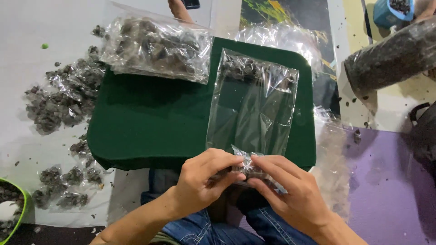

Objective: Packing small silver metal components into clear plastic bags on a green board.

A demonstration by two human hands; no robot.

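Both my hands meet at the near edge of a dark green mat (150, 122) that lies over my lap. My left hand (202, 181) and my right hand (290, 193) pinch the same small clear plastic packet (247, 165) of dark crumbly lumps between their fingertips. Just beyond them a larger clear plastic bag (252, 104) lies flat on the mat, a few dark lumps gathered at its far end. A fuller bag of dark lumps (156, 47) rests on the mat's far left corner.
Small filled packets (61, 97) and more packets (63, 186) lie on the white floor at left. A green bowl (22, 211) sits at the lower left. Loose plastic sheets (334, 154) lie at right, a long dark packed roll (390, 56) at upper right, a blue cup (388, 13) behind it.
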